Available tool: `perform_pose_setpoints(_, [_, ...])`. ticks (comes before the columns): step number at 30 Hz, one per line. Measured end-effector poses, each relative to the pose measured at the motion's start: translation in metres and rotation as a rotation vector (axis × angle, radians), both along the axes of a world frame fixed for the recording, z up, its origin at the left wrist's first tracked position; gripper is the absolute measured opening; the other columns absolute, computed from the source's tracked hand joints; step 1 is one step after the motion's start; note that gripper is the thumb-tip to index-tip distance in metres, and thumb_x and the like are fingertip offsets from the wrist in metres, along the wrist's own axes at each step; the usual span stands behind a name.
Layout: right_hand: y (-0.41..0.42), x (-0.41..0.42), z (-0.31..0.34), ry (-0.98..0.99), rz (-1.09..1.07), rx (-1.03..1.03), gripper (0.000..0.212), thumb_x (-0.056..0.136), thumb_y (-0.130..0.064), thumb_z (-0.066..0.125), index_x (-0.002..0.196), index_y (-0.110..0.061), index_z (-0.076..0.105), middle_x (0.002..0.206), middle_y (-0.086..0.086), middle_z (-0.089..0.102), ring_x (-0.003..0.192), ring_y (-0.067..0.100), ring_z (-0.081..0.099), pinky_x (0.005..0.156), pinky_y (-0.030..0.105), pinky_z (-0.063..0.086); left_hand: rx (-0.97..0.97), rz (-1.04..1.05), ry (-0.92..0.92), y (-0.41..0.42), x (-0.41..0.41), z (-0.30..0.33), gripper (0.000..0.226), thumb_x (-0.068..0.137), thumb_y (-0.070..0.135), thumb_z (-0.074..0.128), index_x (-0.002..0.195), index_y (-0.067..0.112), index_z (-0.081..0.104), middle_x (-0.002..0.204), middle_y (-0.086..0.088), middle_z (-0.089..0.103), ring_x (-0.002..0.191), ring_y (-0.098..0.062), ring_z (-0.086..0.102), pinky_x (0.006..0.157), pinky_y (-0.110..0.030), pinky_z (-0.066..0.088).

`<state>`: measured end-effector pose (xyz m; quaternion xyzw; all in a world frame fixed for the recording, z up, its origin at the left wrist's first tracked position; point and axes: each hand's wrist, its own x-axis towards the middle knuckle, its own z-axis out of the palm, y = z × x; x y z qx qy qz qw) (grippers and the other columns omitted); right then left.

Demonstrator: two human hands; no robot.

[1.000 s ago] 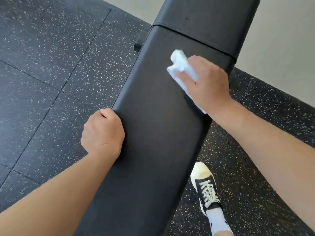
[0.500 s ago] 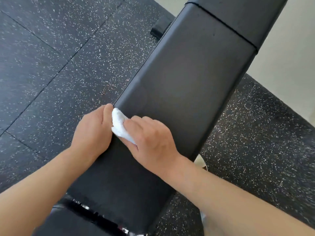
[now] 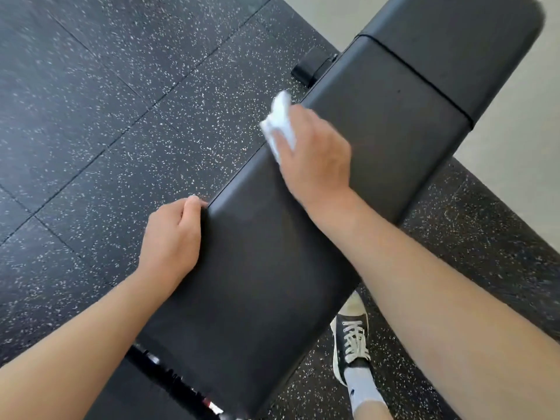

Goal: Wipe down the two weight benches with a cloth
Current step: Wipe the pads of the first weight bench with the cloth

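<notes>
Bench: I see one black padded bench [image 3: 272, 268] running from near-left to far-right across the view, and its far pad [image 3: 454, 53] is set off from the long one by a seam.
Cloth: a white crumpled cloth [image 3: 280, 122] sits on the left edge of the long pad, about halfway along it, part of it sticking out beyond the fingers over the edge.
Right hand: my right hand [image 3: 315, 156] lies palm down on the pad with the cloth under its fingers; the fingers look bent over the cloth and press it to the padding.
Left hand: my left hand [image 3: 172, 237] is at the left edge of the pad, nearer than the cloth, its fingers curled round the edge and the thumb tip resting on the corner of the top face.
Gap between hands: the two hands are apart, with a bare stretch of pad between them.
Floor: dark speckled rubber floor [image 3: 106, 131] in square tiles lies left of the bench, and a pale floor strip [image 3: 515, 153] is at far right.
Foot: a black shoe [image 3: 351, 338] with white laces stands on the floor just right of the bench, near me.
Frame: a black foot [image 3: 312, 66] of the bench frame shows at far left of the pad.
</notes>
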<state>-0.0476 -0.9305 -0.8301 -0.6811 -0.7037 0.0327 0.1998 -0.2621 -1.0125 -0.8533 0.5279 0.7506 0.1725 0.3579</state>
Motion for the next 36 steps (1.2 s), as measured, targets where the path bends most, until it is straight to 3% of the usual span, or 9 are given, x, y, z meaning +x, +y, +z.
perform_pose_setpoints(4, [-0.076,-0.106,-0.007,-0.083,0.451,-0.145,0.039,0.100,-0.019,0.037,0.128,-0.025,0.063,0.098,-0.006,0.063,0.087,0.017,0.063,0.065,0.032,0.039,0.041,0.316,-0.149,0.002,-0.008,-0.001,0.025,0.084,0.025,0.049,0.063,0.017,0.041,0.058,0.012,0.037,0.062,-0.013,0.031,0.050,-0.031,0.026])
perform_pose_setpoints(7, [-0.069,-0.088,-0.010,-0.050,0.585,-0.152,0.042,0.105,-0.024,0.036,0.143,-0.022,0.055,0.105,-0.005,0.063,0.094,0.016,0.061,0.070,0.031,0.040,0.100,0.257,-0.113,-0.002,-0.006,-0.002,0.026,0.091,0.020,0.045,0.066,0.014,0.038,0.062,0.007,0.041,0.063,-0.016,0.032,0.056,-0.037,0.028])
perform_pose_setpoints(11, [-0.002,-0.008,-0.007,0.038,0.419,0.119,0.029,0.102,-0.038,0.061,0.118,-0.017,0.072,0.084,0.004,0.068,0.075,0.032,0.068,0.056,0.041,0.052,0.090,-0.036,0.262,-0.003,0.013,0.001,0.040,0.103,0.040,0.030,0.080,0.017,0.052,0.070,0.001,0.057,0.071,-0.026,0.049,0.064,-0.042,0.037])
perform_pose_setpoints(13, [0.045,0.032,-0.001,0.065,0.286,0.043,0.028,0.099,-0.039,0.063,0.114,-0.015,0.069,0.090,0.007,0.069,0.081,0.038,0.067,0.061,0.041,0.049,0.069,-0.097,0.344,-0.003,0.028,0.004,0.038,0.106,0.040,0.025,0.078,0.020,0.042,0.069,0.003,0.051,0.070,-0.030,0.046,0.065,-0.041,0.033])
perform_pose_setpoints(17, [0.074,0.053,0.003,-0.024,0.252,-0.051,0.035,0.104,-0.048,0.050,0.122,-0.021,0.061,0.099,0.002,0.066,0.091,0.033,0.064,0.067,0.039,0.046,0.005,-0.093,0.302,0.024,0.066,0.013,0.038,0.107,0.038,0.023,0.078,0.019,0.041,0.073,0.005,0.051,0.074,-0.028,0.049,0.068,-0.040,0.033])
perform_pose_setpoints(21, [0.002,0.055,-0.004,0.073,0.086,0.055,0.031,0.105,-0.045,0.057,0.104,-0.015,0.064,0.081,0.004,0.061,0.070,0.032,0.060,0.057,0.040,0.045,-0.022,-0.011,0.086,0.080,0.098,0.015,0.045,0.107,0.037,0.028,0.069,0.014,0.038,0.070,0.000,0.051,0.073,-0.027,0.047,0.065,-0.039,0.033])
perform_pose_setpoints(29, [-0.109,0.123,-0.009,0.015,0.584,-0.009,0.012,0.094,-0.013,0.058,0.087,-0.013,0.067,0.073,0.003,0.049,0.062,0.024,0.042,0.052,0.039,0.035,-0.070,-0.131,0.233,0.166,0.184,0.003,0.051,0.104,0.044,0.019,0.112,0.006,0.053,0.124,-0.022,0.059,0.107,-0.040,0.052,0.094,-0.047,0.037])
perform_pose_setpoints(32, [-0.051,0.183,-0.004,0.049,0.325,0.120,0.037,0.111,-0.036,0.041,0.096,-0.012,0.065,0.072,0.006,0.056,0.061,0.028,0.053,0.051,0.038,0.045,-0.152,-0.021,0.236,0.190,0.200,0.001,0.054,0.106,0.037,0.020,0.134,0.001,0.051,0.140,-0.029,0.052,0.126,-0.046,0.050,0.100,-0.049,0.037])
perform_pose_setpoints(36, [0.019,0.267,-0.007,0.147,-0.110,0.003,0.040,0.104,-0.047,0.057,0.093,-0.009,0.059,0.085,0.006,0.059,0.078,0.032,0.056,0.063,0.044,0.044,-0.144,0.216,0.304,0.188,0.211,0.002,0.068,0.100,0.049,0.023,0.139,0.003,0.054,0.146,-0.023,0.054,0.133,-0.043,0.050,0.111,-0.049,0.034])
